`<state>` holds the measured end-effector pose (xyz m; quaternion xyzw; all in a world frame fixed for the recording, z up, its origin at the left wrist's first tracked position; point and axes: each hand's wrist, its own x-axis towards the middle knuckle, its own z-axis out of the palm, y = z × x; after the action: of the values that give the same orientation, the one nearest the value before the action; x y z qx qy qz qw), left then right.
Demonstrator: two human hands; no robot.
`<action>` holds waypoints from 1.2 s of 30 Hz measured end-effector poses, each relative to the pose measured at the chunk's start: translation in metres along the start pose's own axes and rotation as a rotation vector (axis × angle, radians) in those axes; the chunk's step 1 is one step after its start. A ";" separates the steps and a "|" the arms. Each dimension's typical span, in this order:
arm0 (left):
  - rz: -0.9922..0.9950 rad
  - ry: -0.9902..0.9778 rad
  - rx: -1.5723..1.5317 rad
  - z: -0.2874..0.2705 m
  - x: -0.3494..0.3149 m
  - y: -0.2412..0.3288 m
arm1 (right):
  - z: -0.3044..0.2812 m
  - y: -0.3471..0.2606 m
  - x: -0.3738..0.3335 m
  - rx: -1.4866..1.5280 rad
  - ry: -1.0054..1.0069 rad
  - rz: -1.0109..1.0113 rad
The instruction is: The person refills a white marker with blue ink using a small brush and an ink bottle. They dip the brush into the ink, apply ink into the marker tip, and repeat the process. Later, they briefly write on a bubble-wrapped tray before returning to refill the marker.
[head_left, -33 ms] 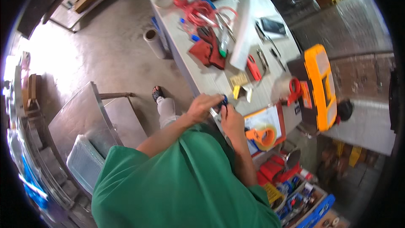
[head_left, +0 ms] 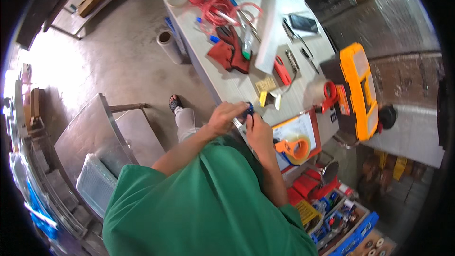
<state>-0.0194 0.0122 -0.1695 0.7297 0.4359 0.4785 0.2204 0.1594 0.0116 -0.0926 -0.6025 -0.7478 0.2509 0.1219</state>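
At the near edge of the table (head_left: 192, 23), my two hands meet around a small dark blue and black fitting (head_left: 248, 110) with a silvery tube-like part below it. My left hand (head_left: 222, 119) comes from the left, its fingers closed over the top of the fitting. My right hand (head_left: 259, 135) pinches the same piece from the right, thumb up. My fingers hide much of it, so its exact kind does not show. Just beyond my hands lie a yellow box-like piece (head_left: 263, 98) and a small tan card (head_left: 265, 84).
Beyond lie red-and-dark gloves (head_left: 222, 57), coiled pink tubing (head_left: 219, 12), a red-handled cutter (head_left: 282, 71) and a phone (head_left: 303, 22). To the right are an orange tape dispenser (head_left: 299, 149), a clipboard (head_left: 313, 125), an orange-black toolbox (head_left: 362, 92) and a parts bin (head_left: 348, 230).
The view has shifted slightly, so the table's things sit a little higher and further left. My hands keep nearly the same hold on the fitting.
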 end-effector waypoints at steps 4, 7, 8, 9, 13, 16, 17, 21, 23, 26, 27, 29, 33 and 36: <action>-0.015 -0.037 0.053 -0.006 0.009 0.001 | 0.009 -0.005 0.001 0.065 0.060 0.081; 0.004 -0.063 0.057 -0.008 0.011 0.001 | 0.013 -0.005 0.001 0.112 0.084 0.112; 0.010 -0.066 0.079 -0.008 0.012 0.001 | 0.014 -0.004 0.001 0.124 0.099 0.111; 0.016 -0.072 0.084 -0.009 0.012 0.002 | 0.013 -0.004 0.000 0.135 0.111 0.110; 0.048 -0.061 0.083 -0.011 0.014 0.003 | 0.013 -0.005 -0.004 0.171 0.151 0.116; 0.073 -0.049 0.108 -0.015 0.015 0.006 | 0.016 -0.007 -0.007 0.173 0.140 0.130; 0.070 -0.053 0.110 -0.015 0.014 0.007 | 0.017 -0.007 -0.008 0.183 0.138 0.129; 0.098 -0.053 0.142 -0.015 0.013 0.008 | 0.021 -0.004 -0.011 0.221 0.168 0.107; 0.084 -0.059 0.148 -0.015 0.011 0.009 | 0.024 -0.001 -0.013 0.159 0.150 0.083; 0.068 -0.076 0.159 -0.015 0.007 0.010 | 0.027 0.003 -0.014 0.201 0.169 0.036; 0.065 -0.073 0.165 -0.014 0.007 0.011 | 0.027 0.005 -0.014 0.211 0.173 0.020; 0.057 -0.079 0.163 -0.013 0.006 0.012 | 0.027 0.006 -0.014 0.233 0.186 -0.013; 0.068 -0.047 0.133 -0.011 0.006 0.011 | 0.025 0.007 -0.014 0.187 0.204 -0.020; 0.052 -0.084 0.153 -0.013 0.003 0.009 | 0.024 0.007 -0.012 0.048 0.260 -0.119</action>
<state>-0.0270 0.0092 -0.1556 0.7750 0.4423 0.4183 0.1697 0.1562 -0.0042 -0.1154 -0.5814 -0.7540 0.1809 0.2465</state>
